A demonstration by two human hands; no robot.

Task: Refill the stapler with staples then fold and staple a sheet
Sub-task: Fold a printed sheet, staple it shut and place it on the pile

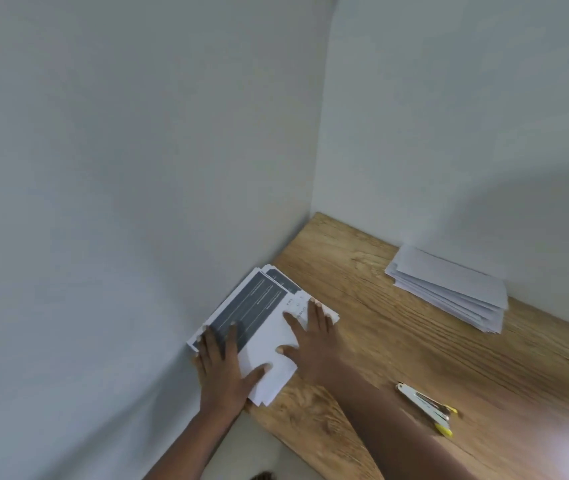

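Nearest the camera, the left hand [222, 367] lies flat, fingers spread, on the near left part of a stack of printed white paper sheets with dark grey bands [262, 327]. The stack sits at the left edge of the wood-grain table [362, 306], against the pale grey wall [137, 168]. The right hand [311, 336] presses flat on the right side of the same stack, fingers straight and splayed; neither hand grips anything.

The white-and-yellow metal stapler [427, 407] lies on the table to the right of the right forearm, well apart from the hands. It looks hinged open, though blur makes this uncertain. A second pile of plain white folded sheets [449, 289] rests near the far wall.

The paper should be light, limp and a little slippery, so sheets may slide over one another; a single sheet is probably best peeled up at a free corner or the right edge while the other palm pins the rest. The stapler is likely rigid and small, best taken round its body.
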